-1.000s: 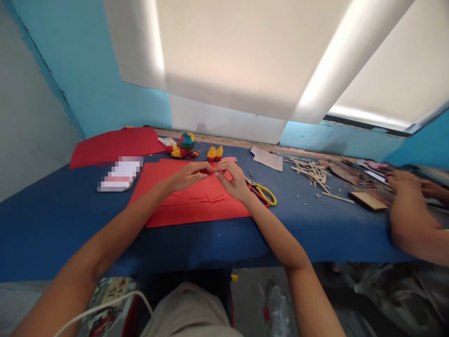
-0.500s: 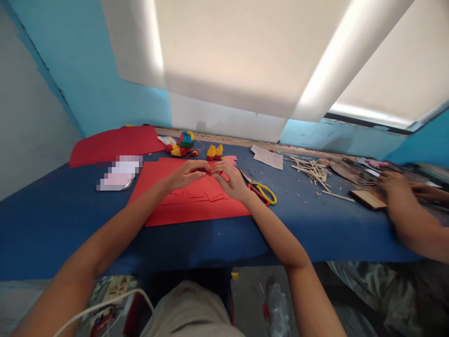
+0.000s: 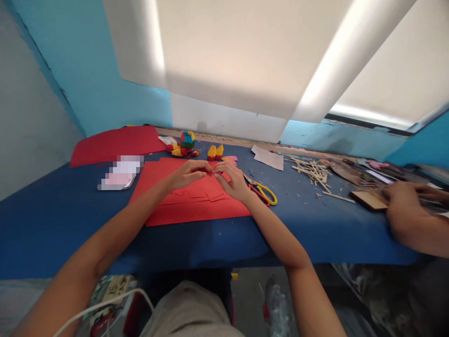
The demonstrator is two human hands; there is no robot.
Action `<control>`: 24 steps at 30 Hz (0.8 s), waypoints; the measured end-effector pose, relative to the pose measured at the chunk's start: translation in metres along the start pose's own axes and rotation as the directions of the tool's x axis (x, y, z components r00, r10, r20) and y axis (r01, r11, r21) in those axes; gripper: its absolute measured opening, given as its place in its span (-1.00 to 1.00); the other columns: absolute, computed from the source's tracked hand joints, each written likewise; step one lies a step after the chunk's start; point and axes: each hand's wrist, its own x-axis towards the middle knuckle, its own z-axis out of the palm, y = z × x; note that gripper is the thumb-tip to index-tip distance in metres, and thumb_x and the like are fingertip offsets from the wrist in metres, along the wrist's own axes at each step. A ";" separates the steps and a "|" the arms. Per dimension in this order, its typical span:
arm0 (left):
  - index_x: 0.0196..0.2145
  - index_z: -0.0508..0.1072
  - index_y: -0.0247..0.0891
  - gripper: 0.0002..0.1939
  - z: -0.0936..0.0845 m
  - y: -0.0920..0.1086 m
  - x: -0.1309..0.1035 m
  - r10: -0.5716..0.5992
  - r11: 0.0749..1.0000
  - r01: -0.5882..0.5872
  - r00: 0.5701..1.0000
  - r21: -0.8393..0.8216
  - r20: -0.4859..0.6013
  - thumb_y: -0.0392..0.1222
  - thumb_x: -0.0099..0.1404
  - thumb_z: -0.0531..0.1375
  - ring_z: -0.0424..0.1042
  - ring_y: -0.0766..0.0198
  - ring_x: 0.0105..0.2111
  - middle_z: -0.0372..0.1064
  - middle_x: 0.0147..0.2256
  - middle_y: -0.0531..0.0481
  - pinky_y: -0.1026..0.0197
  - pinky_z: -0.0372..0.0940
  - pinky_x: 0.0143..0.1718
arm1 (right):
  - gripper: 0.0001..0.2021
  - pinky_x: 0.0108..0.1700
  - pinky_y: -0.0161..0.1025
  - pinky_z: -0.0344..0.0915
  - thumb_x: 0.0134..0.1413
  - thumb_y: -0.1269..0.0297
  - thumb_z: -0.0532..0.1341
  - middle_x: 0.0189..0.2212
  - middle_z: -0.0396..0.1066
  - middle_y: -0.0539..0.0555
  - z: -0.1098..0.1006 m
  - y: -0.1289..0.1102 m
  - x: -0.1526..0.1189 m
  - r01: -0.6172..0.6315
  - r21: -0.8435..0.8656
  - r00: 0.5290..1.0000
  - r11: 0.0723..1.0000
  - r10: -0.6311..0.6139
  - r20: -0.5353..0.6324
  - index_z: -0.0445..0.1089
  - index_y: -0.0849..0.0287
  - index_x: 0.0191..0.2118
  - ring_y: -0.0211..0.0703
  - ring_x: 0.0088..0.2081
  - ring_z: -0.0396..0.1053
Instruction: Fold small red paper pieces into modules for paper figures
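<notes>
My left hand (image 3: pixel 189 174) and my right hand (image 3: pixel 229 179) meet fingertip to fingertip above red paper sheets (image 3: pixel 168 215). Between them they pinch a small piece of red paper (image 3: pixel 210 173), mostly covered by the fingers. Several small cut red paper pieces (image 3: pixel 214 194) lie on the sheets below my hands. Scissors (image 3: pixel 264 193) with one yellow and one red handle rest just right of my right hand. Behind my hands stand yellow and red folded-paper pieces (image 3: pixel 215 152) and a multicoloured folded-paper figure (image 3: pixel 187 139).
A phone with a blurred screen (image 3: pixel 122 173) lies left of the sheets, before more red sheets (image 3: pixel 115 144). Thin wooden sticks (image 3: pixel 312 171), a pale paper (image 3: pixel 268 157) and a wooden block (image 3: pixel 369 200) lie to the right. A co-worker's hands (image 3: pixel 403 196) move at the far right.
My hands stay almost in place, still pinching the red paper. At the far right, the co-worker's hand and forearm have shifted slightly.
</notes>
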 end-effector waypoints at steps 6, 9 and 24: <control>-0.37 0.39 -0.31 -0.82 0.000 -0.001 0.000 -0.021 1.000 0.021 1.000 0.005 0.012 -0.16 0.19 0.07 0.36 0.25 -0.34 0.40 -0.37 -0.03 0.25 0.27 -0.27 | -0.91 -0.21 -0.21 0.35 0.22 0.38 0.06 -0.33 0.40 0.09 0.000 -0.001 0.000 0.001 -0.010 1.000 1.000 -0.001 -0.005 0.30 0.16 -0.25 -0.20 -0.25 0.37; -0.37 0.39 -0.31 -0.82 -0.001 -0.002 0.000 -0.010 1.000 0.010 1.000 0.004 0.016 -0.17 0.20 0.06 0.35 0.26 -0.35 0.39 -0.37 -0.03 0.26 0.26 -0.28 | -0.92 -0.21 -0.23 0.35 0.21 0.40 0.07 -0.33 0.40 0.09 0.000 -0.002 0.000 0.013 -0.006 1.000 1.000 -0.013 -0.008 0.30 0.16 -0.25 -0.21 -0.25 0.37; -0.39 0.37 -0.31 -0.80 0.000 -0.001 0.001 -0.031 0.996 0.029 0.999 0.083 0.027 -0.13 0.21 0.04 0.33 0.27 -0.37 0.37 -0.38 -0.02 0.27 0.25 -0.31 | -0.88 -0.20 -0.22 0.36 0.21 0.41 0.07 -0.31 0.44 0.13 -0.004 -0.002 0.002 0.086 -0.036 0.996 0.996 -0.086 0.017 0.35 0.19 -0.24 -0.19 -0.24 0.38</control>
